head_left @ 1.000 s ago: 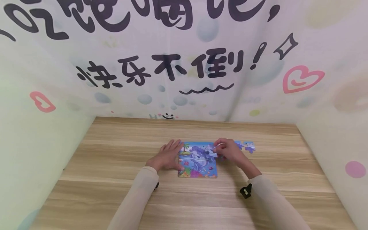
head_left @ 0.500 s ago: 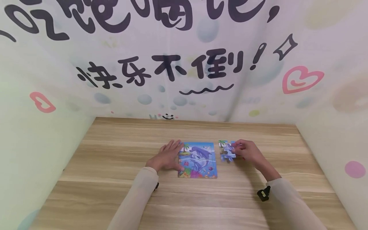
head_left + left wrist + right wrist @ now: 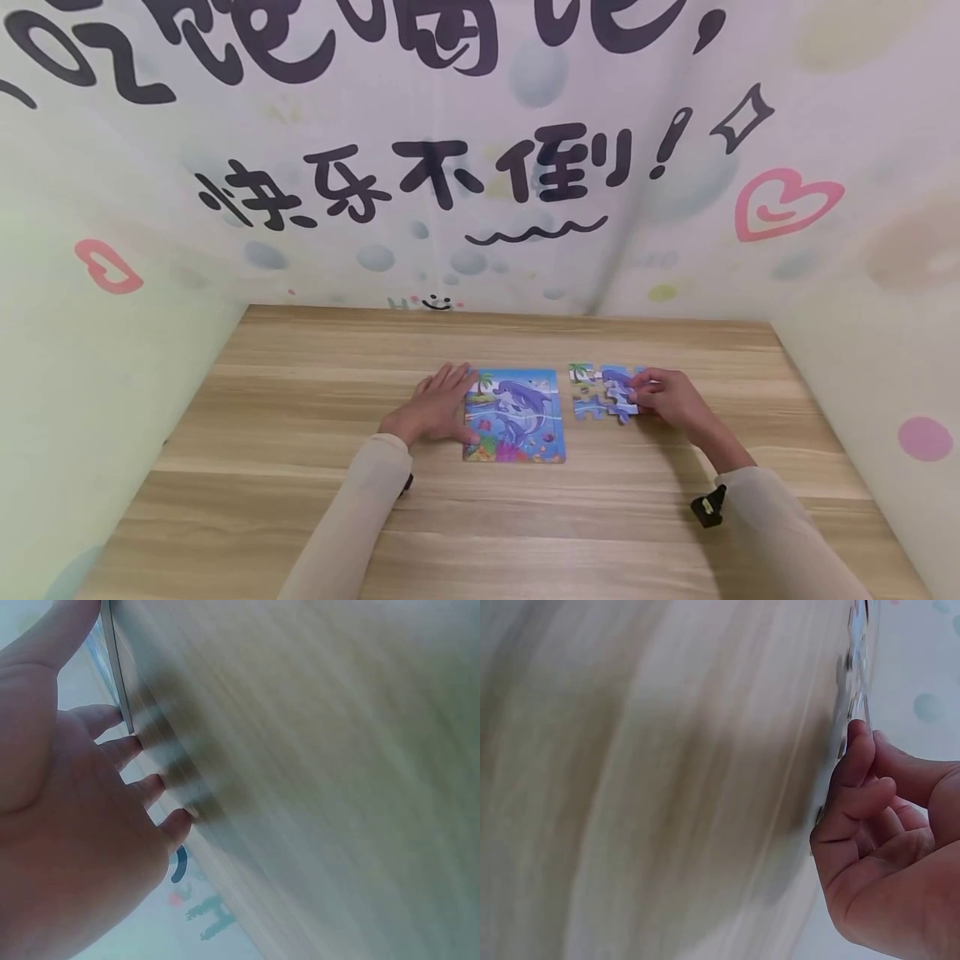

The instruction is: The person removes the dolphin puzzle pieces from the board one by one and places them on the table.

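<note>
My left hand (image 3: 435,410) rests with spread fingers along the left edge of a square dolphin puzzle board (image 3: 517,454). In the left wrist view, the fingertips of that hand (image 3: 82,817) touch the table beside the board's edge. Just right of the board lie several loose jigsaw pieces (image 3: 588,407), one with a palm tree. My right hand (image 3: 671,404) pinches a dolphin jigsaw piece (image 3: 618,385) at its right side, low over the table. In the right wrist view, thumb and forefinger of the right hand (image 3: 885,825) hold a thin edge; other pieces are partly hidden behind the fingers.
The wood-grain table (image 3: 337,358) runs back to a printed wall sheet (image 3: 337,267). Side walls (image 3: 112,375) flank the table on the left and right.
My right hand has moved right from over the board to the loose pieces, taking a piece off the board. In the last half second the dolphin piece shifted slightly right. My left hand stayed put.
</note>
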Available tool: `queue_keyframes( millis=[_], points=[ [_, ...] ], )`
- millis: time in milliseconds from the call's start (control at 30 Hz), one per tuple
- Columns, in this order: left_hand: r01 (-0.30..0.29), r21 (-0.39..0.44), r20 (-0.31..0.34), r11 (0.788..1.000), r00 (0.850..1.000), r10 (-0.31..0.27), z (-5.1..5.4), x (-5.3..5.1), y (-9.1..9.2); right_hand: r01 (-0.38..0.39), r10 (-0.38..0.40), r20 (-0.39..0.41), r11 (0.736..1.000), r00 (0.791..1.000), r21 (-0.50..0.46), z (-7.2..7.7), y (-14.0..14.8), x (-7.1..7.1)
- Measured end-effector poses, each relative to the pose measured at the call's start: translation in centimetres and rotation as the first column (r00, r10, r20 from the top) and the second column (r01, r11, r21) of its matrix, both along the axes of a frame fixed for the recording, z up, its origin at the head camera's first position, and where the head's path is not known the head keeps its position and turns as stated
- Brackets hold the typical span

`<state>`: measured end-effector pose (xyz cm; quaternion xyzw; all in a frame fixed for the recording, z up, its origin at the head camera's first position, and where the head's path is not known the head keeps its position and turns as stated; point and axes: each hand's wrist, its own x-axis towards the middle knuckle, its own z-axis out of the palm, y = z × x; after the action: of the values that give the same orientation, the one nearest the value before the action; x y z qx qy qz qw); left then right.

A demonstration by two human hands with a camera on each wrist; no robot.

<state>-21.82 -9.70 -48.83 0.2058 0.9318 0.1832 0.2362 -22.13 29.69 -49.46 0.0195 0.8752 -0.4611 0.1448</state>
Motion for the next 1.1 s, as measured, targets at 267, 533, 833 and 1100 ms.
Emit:
queue_keyframes(
  millis=[267, 533, 833, 1100],
  points=[
    [0.004, 0.01, -0.002, 1.0, 1.0, -0.004, 0.1, 0.0, -0.1, -0.017, 0.018, -0.013, 0.999, 1.0, 0.036, 0.0, 0.4, 0.0],
    [0.007, 0.011, -0.007, 1.0, 1.0, -0.007, 0.2, -0.1, -0.2, -0.062, 0.075, -0.07, 0.982, 0.995, 0.176, -0.3, 0.1, -0.2],
    [0.002, 0.016, 0.002, 1.0, 1.0, -0.002, 0.0, 0.0, -0.2, -0.07, 0.101, -0.09, 0.952, 0.991, 0.298, -0.1, -0.5, 0.0],
    [-0.002, 0.018, 0.004, 1.0, 1.0, 0.002, -0.1, 0.1, -0.1, -0.062, 0.111, -0.125, 0.939, 0.986, 0.339, -0.2, -0.7, 0.1]
  ],
)
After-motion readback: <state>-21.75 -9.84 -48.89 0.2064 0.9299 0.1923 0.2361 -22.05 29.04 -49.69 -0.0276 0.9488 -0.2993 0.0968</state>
